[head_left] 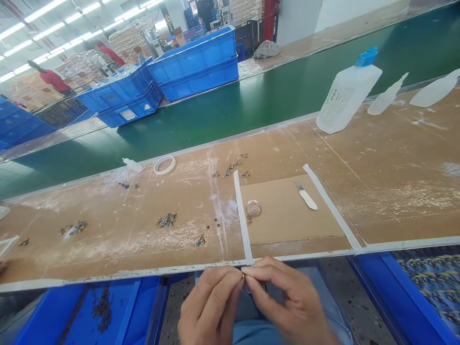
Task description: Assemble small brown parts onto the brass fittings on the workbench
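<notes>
My left hand [213, 304] and my right hand [287, 297] meet fingertip to fingertip just off the table's front edge, above my lap. Both are closed in a pinch on a tiny gold-coloured piece [243, 276], mostly covered by the fingers. Beyond them lies a cardboard sheet [283, 225] edged by white tape strips. On it are a small round clear dish [253, 208] and a white-handled tool [308, 199] with a thin metal tip. Small blue and gold parts [167, 219] lie in groups to the left, with a single part [200, 240] nearer my left hand.
A large white bottle with a blue cap [347, 93] and a squeeze bottle [388, 96] stand at the right. A tape roll [164, 165] lies left. Behind runs a green conveyor [201, 117] beside blue crates [194, 62]. Blue bins [118, 306] sit below the table edge.
</notes>
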Tool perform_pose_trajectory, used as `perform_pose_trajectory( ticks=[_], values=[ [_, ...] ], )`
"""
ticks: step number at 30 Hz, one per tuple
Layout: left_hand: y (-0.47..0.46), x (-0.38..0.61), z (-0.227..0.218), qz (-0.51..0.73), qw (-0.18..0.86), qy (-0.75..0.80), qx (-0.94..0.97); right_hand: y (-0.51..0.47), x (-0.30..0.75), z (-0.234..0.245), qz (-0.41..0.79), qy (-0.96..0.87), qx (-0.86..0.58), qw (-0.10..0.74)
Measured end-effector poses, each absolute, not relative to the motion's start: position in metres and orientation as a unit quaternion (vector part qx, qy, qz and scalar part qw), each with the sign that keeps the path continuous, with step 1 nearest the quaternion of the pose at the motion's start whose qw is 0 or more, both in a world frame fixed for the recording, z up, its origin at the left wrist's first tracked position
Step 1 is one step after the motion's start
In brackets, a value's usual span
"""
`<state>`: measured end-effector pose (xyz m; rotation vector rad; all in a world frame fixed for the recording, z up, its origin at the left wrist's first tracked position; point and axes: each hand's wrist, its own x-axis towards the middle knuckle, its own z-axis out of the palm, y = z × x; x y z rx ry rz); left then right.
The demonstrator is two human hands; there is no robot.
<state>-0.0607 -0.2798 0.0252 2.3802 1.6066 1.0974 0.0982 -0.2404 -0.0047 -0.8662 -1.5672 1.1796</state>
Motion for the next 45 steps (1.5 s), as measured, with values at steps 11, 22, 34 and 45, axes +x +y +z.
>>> perform_pose_trajectory(
  ticks=[11, 22, 34, 45],
  values=[
    [-0.28, -0.057, 0.023, 0.38, 0.079, 0.54, 0.747, -0.236, 0.098, -0.004, 0.329, -0.703, -0.312, 0.548],
    [-0.28, -0.064, 0.016, 0.333, -0.005, 0.433, 0.838, -0.236, 0.109, -0.004, 0.519, -0.634, -0.397, 0.414],
    [-0.277, -0.055, 0.018, 0.379, 0.022, 0.473, 0.795, -0.247, 0.105, -0.012, 0.726, -0.418, -0.399, 0.373],
    [-0.269, -0.045, 0.014, 0.514, 0.435, 0.575, 0.465, -0.243, 0.112, -0.008, 0.507, -0.59, -0.431, 0.457]
  ],
)
